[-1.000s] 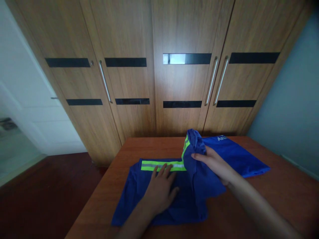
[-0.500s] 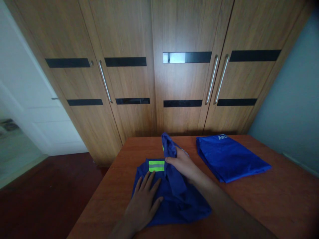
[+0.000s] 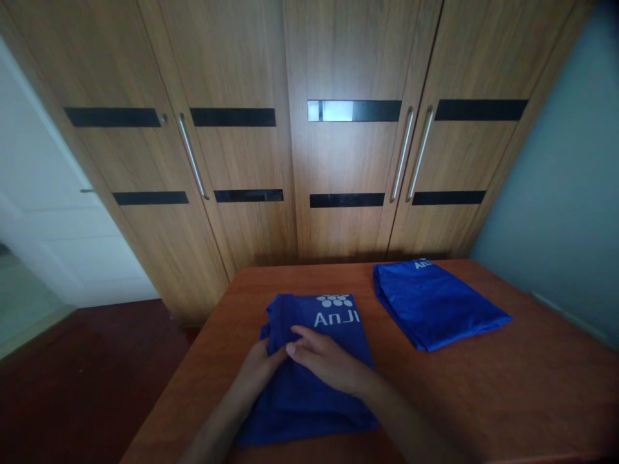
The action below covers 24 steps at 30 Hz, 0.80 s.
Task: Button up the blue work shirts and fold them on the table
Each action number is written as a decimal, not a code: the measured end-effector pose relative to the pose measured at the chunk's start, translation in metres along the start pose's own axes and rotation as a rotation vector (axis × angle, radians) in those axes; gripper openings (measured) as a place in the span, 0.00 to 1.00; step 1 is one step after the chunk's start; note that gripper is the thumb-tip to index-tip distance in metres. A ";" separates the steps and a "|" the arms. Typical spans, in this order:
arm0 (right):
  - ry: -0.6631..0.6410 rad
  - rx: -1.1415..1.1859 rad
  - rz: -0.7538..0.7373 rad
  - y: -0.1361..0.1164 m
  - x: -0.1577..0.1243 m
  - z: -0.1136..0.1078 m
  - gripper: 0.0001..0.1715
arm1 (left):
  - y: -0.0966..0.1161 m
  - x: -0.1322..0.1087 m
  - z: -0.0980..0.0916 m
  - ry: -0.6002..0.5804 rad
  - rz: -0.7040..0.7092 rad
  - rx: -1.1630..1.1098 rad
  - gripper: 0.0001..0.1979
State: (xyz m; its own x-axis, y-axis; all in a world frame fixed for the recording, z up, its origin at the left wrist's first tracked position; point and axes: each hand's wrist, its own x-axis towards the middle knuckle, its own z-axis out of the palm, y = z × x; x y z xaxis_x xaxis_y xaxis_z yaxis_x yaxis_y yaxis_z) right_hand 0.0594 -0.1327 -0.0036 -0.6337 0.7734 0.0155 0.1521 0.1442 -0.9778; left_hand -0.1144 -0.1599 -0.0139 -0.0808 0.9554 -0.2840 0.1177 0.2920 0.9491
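Observation:
A folded blue garment (image 3: 309, 399) lies on the table in front of me, with white print of ovals and letters on its upper right part. At its left edge is my left hand (image 3: 258, 370), closed on the cloth with the thumb on top and the other fingers hidden at the fold. My right hand (image 3: 329, 361) rests over the middle of the garment, its visible fingers stretched leftward and apart. The tips of both hands nearly meet.
A second folded blue cloth item (image 3: 440, 306) with white letters lies to the right on the reddish-brown wooden table (image 3: 464, 393). Behind the table stands a wooden wardrobe (image 3: 256, 232) with metal handles. A white door (image 3: 87, 245) is at the left.
My right hand has laid the lifted part of the garment down, covering the yellow-green reflective strip and showing white print. The left hand has moved from lying flat to the left edge.

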 end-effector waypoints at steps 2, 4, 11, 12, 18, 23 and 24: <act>0.027 -0.103 -0.045 -0.010 -0.021 -0.012 0.35 | 0.002 0.001 0.000 0.004 -0.017 -0.080 0.21; 0.150 -0.273 -0.052 -0.011 -0.046 -0.023 0.34 | 0.002 -0.001 0.000 -0.015 -0.064 -0.192 0.19; 0.311 -0.763 -0.005 0.040 -0.109 -0.033 0.47 | 0.006 -0.009 -0.002 -0.004 -0.110 -0.309 0.13; 0.338 -0.816 0.003 0.048 -0.112 -0.030 0.48 | 0.007 -0.010 -0.003 0.001 -0.103 -0.289 0.13; 0.291 -0.948 -0.026 0.069 -0.114 -0.022 0.49 | 0.007 -0.013 -0.007 0.021 -0.119 -0.261 0.13; 0.280 -0.984 -0.034 0.074 -0.117 -0.029 0.55 | 0.009 -0.023 -0.003 -0.002 -0.197 -0.408 0.11; 0.272 -1.002 -0.046 0.075 -0.118 -0.031 0.55 | 0.009 -0.024 -0.003 -0.006 -0.210 -0.431 0.11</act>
State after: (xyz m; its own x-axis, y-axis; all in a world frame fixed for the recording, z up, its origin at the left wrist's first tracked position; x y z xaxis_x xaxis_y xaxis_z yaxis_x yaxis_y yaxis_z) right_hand 0.1689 -0.1939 -0.0719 -0.4817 0.8492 0.2165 0.7713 0.5281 -0.3552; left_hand -0.1143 -0.1806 0.0018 -0.0533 0.8783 -0.4751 -0.3215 0.4354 0.8409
